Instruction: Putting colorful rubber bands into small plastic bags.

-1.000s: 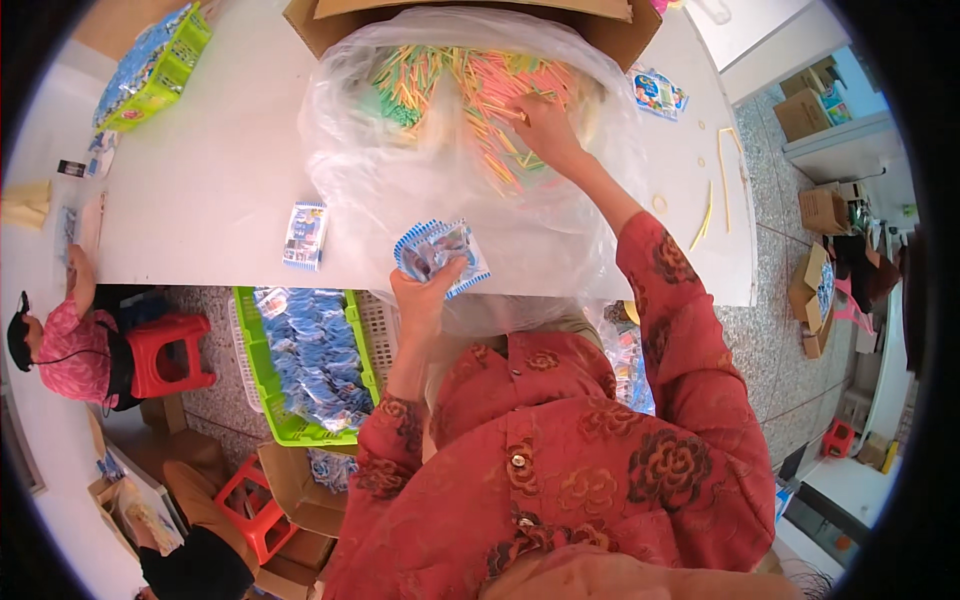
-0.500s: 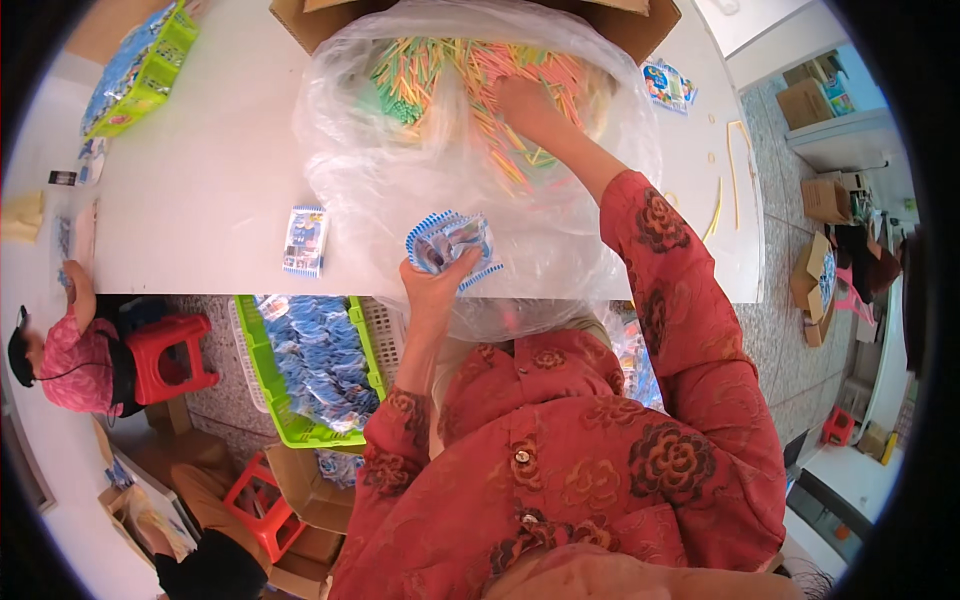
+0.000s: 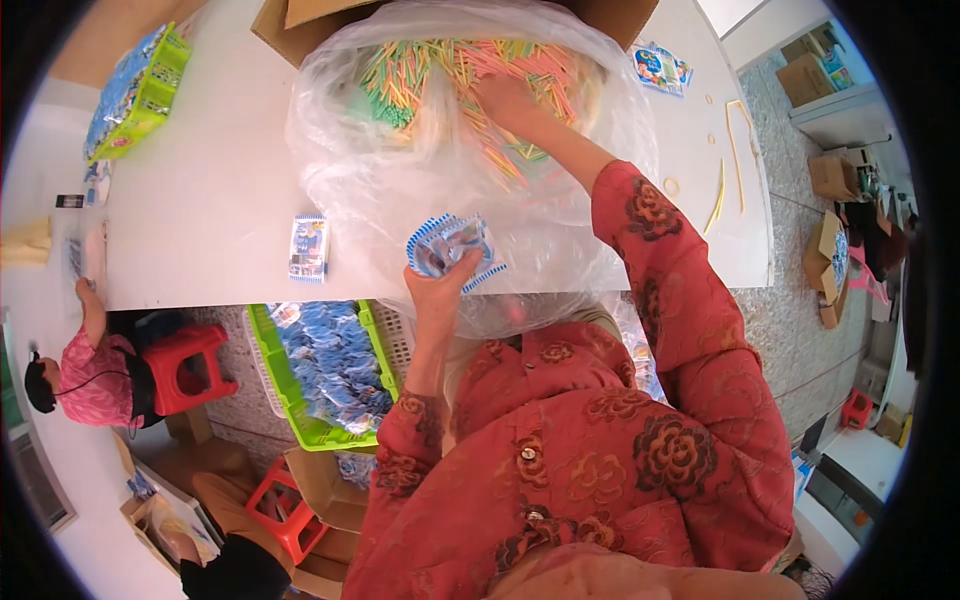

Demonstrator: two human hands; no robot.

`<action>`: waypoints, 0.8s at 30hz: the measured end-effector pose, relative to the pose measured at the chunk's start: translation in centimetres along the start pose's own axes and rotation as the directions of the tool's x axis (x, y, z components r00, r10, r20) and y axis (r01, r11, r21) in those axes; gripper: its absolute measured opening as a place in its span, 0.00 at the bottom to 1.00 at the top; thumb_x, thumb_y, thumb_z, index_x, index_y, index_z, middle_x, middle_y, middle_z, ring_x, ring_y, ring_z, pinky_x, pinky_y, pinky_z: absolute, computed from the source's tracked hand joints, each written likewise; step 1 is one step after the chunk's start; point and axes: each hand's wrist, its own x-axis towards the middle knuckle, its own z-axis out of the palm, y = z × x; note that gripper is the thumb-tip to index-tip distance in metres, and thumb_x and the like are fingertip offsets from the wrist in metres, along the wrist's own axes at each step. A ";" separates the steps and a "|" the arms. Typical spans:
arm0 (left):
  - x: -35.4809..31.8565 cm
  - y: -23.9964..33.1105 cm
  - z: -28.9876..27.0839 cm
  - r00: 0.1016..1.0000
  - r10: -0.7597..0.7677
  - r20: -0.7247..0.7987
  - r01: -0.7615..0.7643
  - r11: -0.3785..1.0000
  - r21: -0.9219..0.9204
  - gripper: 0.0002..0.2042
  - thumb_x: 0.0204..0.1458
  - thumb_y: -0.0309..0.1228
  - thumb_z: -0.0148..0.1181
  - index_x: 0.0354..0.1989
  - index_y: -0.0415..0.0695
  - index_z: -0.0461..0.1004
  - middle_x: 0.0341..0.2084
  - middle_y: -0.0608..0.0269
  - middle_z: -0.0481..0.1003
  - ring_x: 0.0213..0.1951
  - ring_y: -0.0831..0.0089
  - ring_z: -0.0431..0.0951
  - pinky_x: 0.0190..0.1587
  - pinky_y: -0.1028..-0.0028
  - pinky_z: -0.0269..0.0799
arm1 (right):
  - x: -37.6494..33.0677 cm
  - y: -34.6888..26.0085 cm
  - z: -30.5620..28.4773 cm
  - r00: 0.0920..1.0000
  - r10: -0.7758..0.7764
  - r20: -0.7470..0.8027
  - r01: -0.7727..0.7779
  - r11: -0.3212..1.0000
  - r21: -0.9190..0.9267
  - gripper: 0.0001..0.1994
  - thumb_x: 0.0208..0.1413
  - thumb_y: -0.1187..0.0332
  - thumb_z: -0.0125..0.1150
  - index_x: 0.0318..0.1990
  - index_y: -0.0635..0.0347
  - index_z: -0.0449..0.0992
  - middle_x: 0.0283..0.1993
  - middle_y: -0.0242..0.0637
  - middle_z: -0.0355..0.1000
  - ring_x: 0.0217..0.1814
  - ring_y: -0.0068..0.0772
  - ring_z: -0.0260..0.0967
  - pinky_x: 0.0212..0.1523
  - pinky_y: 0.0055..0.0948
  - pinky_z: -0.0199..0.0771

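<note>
A: Largest first. White flat-topped bench (image 3: 200, 190) fills the upper view. On it sits a brown cardboard box (image 3: 300, 15), lined with a big clear crinkled plastic bag (image 3: 400, 190) whose mouth spills over the near edge toward the person. My reading: pulled out that way so a hand gets in without lifting anything.

B: What's inside?

A: A heap of thin multicoloured sticks (image 3: 440, 75), green, orange, pink, yellow. The right hand (image 3: 505, 100) is down among them, fingers curled into the pile. Whether its grip has closed on any sticks I cannot tell; film and sticks hide the fingertips.

B: And the left?

A: Left hand (image 3: 440, 285) is raised at the near edge of the bench, grip clenched on a small fanned bunch of blue-and-white printed sachets (image 3: 450, 245), held just in front of the bag, apart from the sticks. Held up and close, probably to keep them within reach of the other hand.

B: Around it?

A: Below the bench edge, left of the person's knees, a lime-green plastic basket (image 3: 290, 385) full of similar blue sachets. A second green basket (image 3: 150, 85) at the far left of the bench. One loose sachet (image 3: 308, 247) lies flat, just left of the bag. Another person in a pink top (image 3: 85, 375) sits by a red plastic stool (image 3: 190, 365).

B: Obstructions?

A: Mainly the bag's loose film, draped between the two hands.
</note>
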 end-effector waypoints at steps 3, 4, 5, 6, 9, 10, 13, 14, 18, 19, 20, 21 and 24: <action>-0.2 0.1 0.3 1.000 -0.001 0.010 0.001 1.000 0.001 0.19 0.38 0.13 0.61 0.41 0.39 0.69 0.35 0.62 0.73 0.36 0.74 0.75 0.40 0.74 0.72 | -0.7 1.4 -0.9 0.994 0.105 0.023 -0.107 0.987 0.122 0.08 0.43 0.70 0.54 0.29 0.66 0.74 0.31 0.49 0.72 0.35 0.48 0.72 0.37 0.40 0.72; -0.2 0.0 0.3 1.000 -0.001 0.013 0.001 1.000 -0.007 0.19 0.38 0.13 0.61 0.41 0.39 0.69 0.35 0.62 0.73 0.36 0.74 0.75 0.40 0.74 0.72 | -0.6 2.4 -0.5 0.994 0.103 0.040 -0.107 0.987 0.119 0.09 0.43 0.68 0.53 0.29 0.65 0.73 0.32 0.49 0.72 0.36 0.49 0.71 0.39 0.40 0.71; -0.3 -0.1 0.3 1.000 -0.002 0.012 0.002 1.000 -0.015 0.19 0.38 0.13 0.61 0.41 0.39 0.69 0.35 0.62 0.73 0.36 0.74 0.75 0.40 0.74 0.72 | -0.7 2.8 -0.6 0.993 0.098 0.060 -0.104 0.988 0.118 0.10 0.43 0.67 0.52 0.30 0.64 0.72 0.33 0.50 0.72 0.38 0.50 0.70 0.41 0.40 0.70; -0.3 -0.1 0.3 1.000 -0.002 0.013 0.002 1.000 -0.013 0.19 0.38 0.13 0.61 0.41 0.39 0.69 0.35 0.62 0.73 0.36 0.74 0.75 0.40 0.74 0.72 | -0.9 3.2 -0.6 0.993 0.100 0.059 -0.106 0.987 0.119 0.10 0.43 0.67 0.52 0.30 0.64 0.72 0.33 0.50 0.72 0.38 0.50 0.70 0.41 0.40 0.70; -0.3 -0.2 0.3 1.000 -0.011 0.019 0.011 1.000 0.004 0.19 0.38 0.13 0.61 0.42 0.39 0.69 0.35 0.63 0.73 0.36 0.74 0.75 0.40 0.74 0.73 | -1.7 4.3 -0.9 0.988 0.156 -0.018 -0.145 0.949 0.280 0.11 0.43 0.64 0.56 0.28 0.64 0.74 0.29 0.49 0.72 0.36 0.50 0.70 0.39 0.41 0.70; -0.3 -0.2 0.3 1.000 -0.015 0.019 0.015 1.000 0.000 0.19 0.38 0.13 0.61 0.42 0.39 0.68 0.35 0.63 0.73 0.36 0.74 0.75 0.40 0.74 0.73 | -1.9 4.8 -1.1 0.981 0.192 0.020 -0.187 0.920 0.346 0.12 0.43 0.62 0.57 0.28 0.64 0.74 0.29 0.48 0.72 0.36 0.48 0.70 0.38 0.41 0.69; -0.5 0.0 0.7 1.000 -0.022 0.021 0.022 1.000 0.004 0.19 0.38 0.13 0.61 0.42 0.39 0.68 0.35 0.62 0.73 0.36 0.74 0.75 0.40 0.74 0.73 | -3.0 5.9 -1.2 0.981 0.196 0.005 -0.175 0.863 0.474 0.11 0.44 0.63 0.59 0.26 0.64 0.73 0.25 0.43 0.70 0.30 0.39 0.67 0.33 0.35 0.66; -0.5 0.0 0.9 0.999 -0.026 0.023 0.026 1.000 0.010 0.19 0.38 0.13 0.61 0.42 0.39 0.68 0.35 0.62 0.73 0.36 0.74 0.75 0.40 0.75 0.73 | -3.4 6.4 -1.0 0.984 0.171 -0.055 -0.116 0.838 0.533 0.09 0.44 0.66 0.59 0.25 0.64 0.72 0.21 0.39 0.68 0.24 0.32 0.63 0.28 0.29 0.63; -0.7 0.0 1.2 0.999 -0.020 0.035 0.020 1.000 -0.001 0.20 0.38 0.13 0.61 0.42 0.39 0.68 0.35 0.62 0.73 0.36 0.74 0.75 0.40 0.75 0.73 | -4.3 7.4 0.3 0.983 0.091 -0.161 0.035 0.763 0.645 0.07 0.46 0.69 0.58 0.25 0.64 0.72 0.21 0.37 0.67 0.23 0.28 0.61 0.26 0.28 0.62; -0.7 -0.1 1.3 0.999 -0.011 0.040 0.011 1.000 0.016 0.20 0.38 0.13 0.61 0.43 0.39 0.68 0.35 0.62 0.73 0.36 0.74 0.75 0.40 0.74 0.73 | -4.5 7.5 0.5 0.982 0.100 -0.158 0.022 0.777 0.630 0.06 0.46 0.69 0.57 0.26 0.64 0.71 0.21 0.37 0.67 0.23 0.28 0.61 0.27 0.28 0.62; -0.7 -0.1 1.4 0.999 -0.003 0.046 0.001 0.999 0.033 0.20 0.38 0.13 0.61 0.43 0.39 0.68 0.35 0.62 0.73 0.36 0.73 0.75 0.40 0.74 0.73 | -4.7 7.5 0.6 0.982 0.110 -0.156 0.008 0.790 0.613 0.06 0.46 0.70 0.57 0.28 0.64 0.71 0.22 0.36 0.66 0.23 0.28 0.61 0.27 0.28 0.62; -0.8 -0.2 1.4 0.999 -0.003 0.049 0.001 0.999 0.036 0.20 0.38 0.13 0.61 0.43 0.39 0.68 0.35 0.62 0.73 0.36 0.73 0.75 0.40 0.74 0.73 | -4.9 7.5 0.9 0.981 0.114 -0.158 0.007 0.790 0.614 0.06 0.46 0.70 0.57 0.28 0.64 0.71 0.22 0.36 0.66 0.23 0.28 0.61 0.27 0.28 0.62; -0.8 -0.1 1.6 0.998 -0.014 0.068 0.012 0.999 0.035 0.20 0.38 0.13 0.61 0.43 0.38 0.68 0.35 0.61 0.73 0.37 0.73 0.75 0.40 0.74 0.73 | -5.4 6.8 0.8 0.985 0.098 -0.139 -0.008 0.844 0.537 0.07 0.46 0.71 0.57 0.29 0.65 0.70 0.22 0.36 0.65 0.24 0.29 0.61 0.28 0.29 0.63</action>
